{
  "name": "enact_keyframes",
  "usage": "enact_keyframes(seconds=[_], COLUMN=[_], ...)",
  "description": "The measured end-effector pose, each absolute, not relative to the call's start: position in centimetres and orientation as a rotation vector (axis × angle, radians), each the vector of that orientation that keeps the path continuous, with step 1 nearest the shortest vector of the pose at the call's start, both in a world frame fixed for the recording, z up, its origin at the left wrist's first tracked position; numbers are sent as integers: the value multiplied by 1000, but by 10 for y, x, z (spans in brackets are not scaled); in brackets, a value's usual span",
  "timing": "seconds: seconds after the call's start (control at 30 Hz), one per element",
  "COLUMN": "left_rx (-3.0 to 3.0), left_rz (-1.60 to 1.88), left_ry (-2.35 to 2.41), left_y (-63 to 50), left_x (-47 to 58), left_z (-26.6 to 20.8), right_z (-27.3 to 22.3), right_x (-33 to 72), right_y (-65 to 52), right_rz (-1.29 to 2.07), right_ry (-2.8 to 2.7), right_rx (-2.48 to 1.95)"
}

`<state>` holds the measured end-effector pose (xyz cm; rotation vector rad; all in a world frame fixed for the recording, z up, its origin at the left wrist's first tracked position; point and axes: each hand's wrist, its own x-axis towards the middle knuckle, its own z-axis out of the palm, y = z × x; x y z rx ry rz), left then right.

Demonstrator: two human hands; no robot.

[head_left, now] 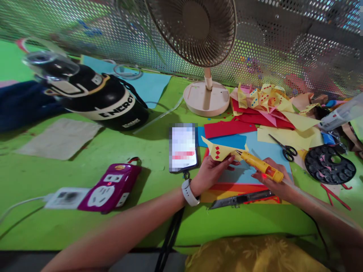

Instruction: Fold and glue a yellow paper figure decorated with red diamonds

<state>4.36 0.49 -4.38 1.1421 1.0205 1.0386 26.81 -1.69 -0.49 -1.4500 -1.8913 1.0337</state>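
A folded piece of yellow paper (pixel 222 150) with red diamond shapes on it is pinched in my left hand (pixel 212 172), which wears a white watch (pixel 189 192). My right hand (pixel 273 175) grips a yellow hot glue gun (pixel 261 166) whose small red light is lit. The gun's nozzle points left, at the right part of the folded paper; whether it touches is too small to tell. Beneath both hands lie light blue sheets (pixel 256 147), and a strip of red paper (pixel 227 129) rests just beyond them.
A phone (pixel 183 147) lies left of my hands, a fan (pixel 206 100) behind. Scissors (pixel 286 151), a black palette (pixel 330 164) and a heap of paper pieces (pixel 269 100) are right. A utility knife (pixel 241 199) lies in front. Left are a power strip (pixel 113 187) and black bottle (pixel 104 98).
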Motion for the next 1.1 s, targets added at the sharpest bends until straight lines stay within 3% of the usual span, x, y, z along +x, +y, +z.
enact_keyframes(seconds=[1.1], left_rx=[1136], left_rz=[1060], left_ry=[1000], left_y=[5], left_x=[45], left_z=[-42], right_z=[-3], right_x=[268], right_y=[-16], right_rz=[1052], right_ry=[-1900], right_rx=[-1457])
